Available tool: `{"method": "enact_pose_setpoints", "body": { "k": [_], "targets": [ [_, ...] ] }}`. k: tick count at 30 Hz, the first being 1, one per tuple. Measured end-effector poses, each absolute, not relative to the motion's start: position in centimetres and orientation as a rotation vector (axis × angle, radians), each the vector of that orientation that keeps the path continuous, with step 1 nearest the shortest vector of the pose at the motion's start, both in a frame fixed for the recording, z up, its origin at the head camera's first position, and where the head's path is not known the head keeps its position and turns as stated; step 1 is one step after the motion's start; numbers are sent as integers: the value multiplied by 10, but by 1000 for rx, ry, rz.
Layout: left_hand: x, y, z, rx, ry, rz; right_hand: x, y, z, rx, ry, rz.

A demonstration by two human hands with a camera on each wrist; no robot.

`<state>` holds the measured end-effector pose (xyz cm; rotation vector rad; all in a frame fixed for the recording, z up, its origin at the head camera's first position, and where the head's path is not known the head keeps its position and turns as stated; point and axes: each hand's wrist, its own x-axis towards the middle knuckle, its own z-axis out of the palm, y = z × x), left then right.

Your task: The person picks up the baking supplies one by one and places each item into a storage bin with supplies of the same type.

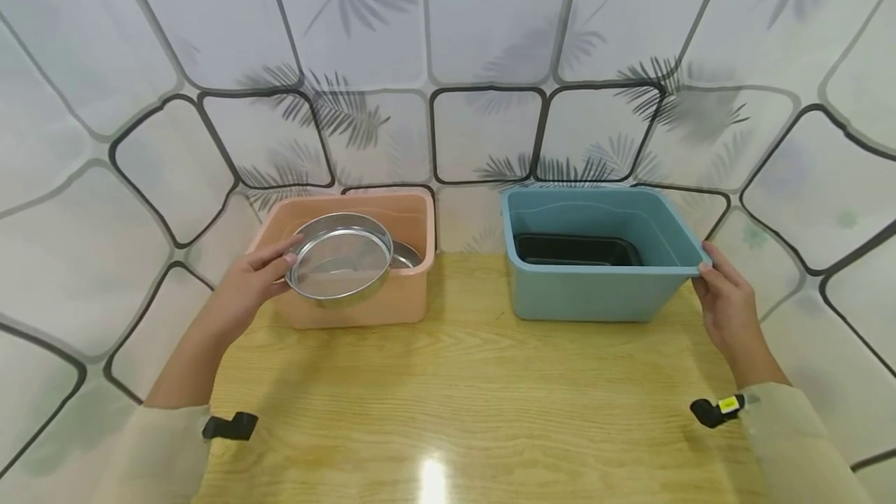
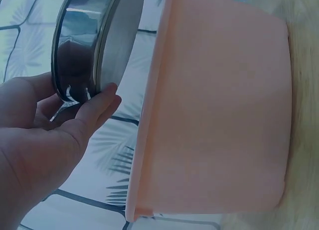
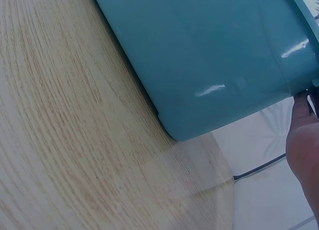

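Note:
My left hand [image 1: 248,286] grips the rim of a round metal sieve [image 1: 341,259], thumb on one side and fingers on the other. The sieve tilts above the front of a peach plastic bin [image 1: 357,309], and its fine mesh faces up. The left wrist view shows the sieve's shiny side wall [image 2: 77,46] between thumb and fingers, beside the bin's outer wall [image 2: 219,105]. Another round metal piece [image 1: 404,255] lies inside that bin, partly hidden. At the right, my right hand [image 1: 728,306] pinches the front right corner of a blue bin [image 1: 581,294]. A dark rectangular pan [image 1: 577,250] lies in it.
Both bins stand at the back of a wooden table [image 1: 462,395], apart from each other. Behind them hangs a white patterned curtain [image 1: 490,131], which also runs along both sides. Light glares off the table's front.

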<state>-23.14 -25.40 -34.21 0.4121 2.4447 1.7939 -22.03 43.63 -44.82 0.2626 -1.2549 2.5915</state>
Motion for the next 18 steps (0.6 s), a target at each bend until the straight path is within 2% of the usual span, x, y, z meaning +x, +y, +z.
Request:
{"method": "enact_pose_setpoints", "body": {
  "k": [18],
  "targets": [
    [-311, -235, -338, 301, 2401, 1730, -221, 436, -448, 248, -1263, 2583]
  ]
}}
